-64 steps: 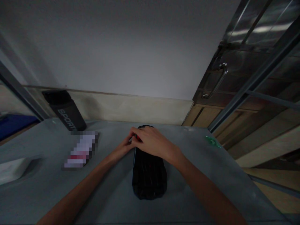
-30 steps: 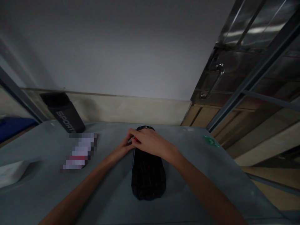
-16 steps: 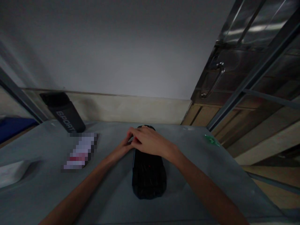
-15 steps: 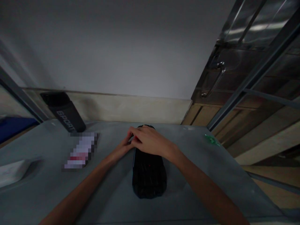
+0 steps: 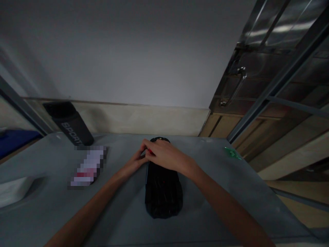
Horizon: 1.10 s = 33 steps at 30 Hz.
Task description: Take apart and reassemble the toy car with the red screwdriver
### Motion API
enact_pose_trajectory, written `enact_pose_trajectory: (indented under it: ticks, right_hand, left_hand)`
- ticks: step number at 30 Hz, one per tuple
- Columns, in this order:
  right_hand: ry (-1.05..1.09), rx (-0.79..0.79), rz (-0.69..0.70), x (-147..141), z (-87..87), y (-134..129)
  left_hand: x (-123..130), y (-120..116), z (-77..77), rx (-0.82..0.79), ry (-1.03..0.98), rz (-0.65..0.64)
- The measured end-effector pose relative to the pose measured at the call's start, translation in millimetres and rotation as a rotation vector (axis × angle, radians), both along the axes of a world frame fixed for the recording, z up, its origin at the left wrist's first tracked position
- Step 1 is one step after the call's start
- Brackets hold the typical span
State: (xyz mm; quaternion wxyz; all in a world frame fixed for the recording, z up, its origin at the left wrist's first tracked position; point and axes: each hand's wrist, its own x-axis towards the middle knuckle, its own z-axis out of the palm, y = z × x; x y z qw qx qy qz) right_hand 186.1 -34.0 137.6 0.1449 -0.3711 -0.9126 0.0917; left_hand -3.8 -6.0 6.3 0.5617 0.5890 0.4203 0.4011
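Note:
A long black plastic thing shaped like a toy car [image 5: 163, 192] lies lengthwise on the grey table, its far end partly covered by my hands. Over that end my right hand [image 5: 167, 154] is closed, its fingers bent around a small red thing [image 5: 149, 151] that barely shows. My left hand [image 5: 138, 156] is at the car's left edge, thumb and forefinger bent together and meeting the right fingertips. What the left fingers grip is hidden behind the right hand.
A black SPORT bottle or shaker [image 5: 73, 125] leans at the back left, near a blurred-out flat item [image 5: 88, 168]. A white object [image 5: 14, 191] lies at the left edge. Green crinkled plastic [image 5: 232, 153] sits at the right. Metal frame posts [image 5: 257, 109] flank the table [image 5: 205, 219].
My right hand has turned slightly, and more of the red thing and of the car's far end shows. The left hand and the car stay nearly in place.

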Motion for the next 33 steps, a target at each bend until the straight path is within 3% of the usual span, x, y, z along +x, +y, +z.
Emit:
enact_pose_trajectory:
  ticks: [3,8,13,18,23,27,33]
  right_hand:
    - [0.017,-0.008,0.037,0.1,1.6,-1.5]
    - [-0.024,0.036,-0.048,-0.2,0.0,-2.1]
    - [0.029,0.010,0.053,1.2,-0.9,-0.6]
    - [-0.021,0.031,-0.052,0.5,-1.0,-0.7]
    - [0.016,0.017,0.055,1.5,0.9,-1.9]
    - [-0.027,0.030,-0.023,2.6,1.3,-1.9]
    - [-0.007,0.037,0.038,1.8,-1.1,0.5]
  left_hand:
    - [0.3,0.1,-0.2,0.001,0.013,0.036]
    - [0.9,-3.6,5.4,-0.017,0.050,0.029]
    - [2.0,-3.7,7.2,0.008,0.047,0.039]
    - [3.1,-3.3,7.9,-0.007,0.048,0.034]
    - [2.0,-3.3,6.8,-0.009,0.039,0.033]
    - [2.2,-2.4,5.2,-0.020,0.019,0.020]
    - [0.9,0.8,2.8,-0.006,0.027,0.025]
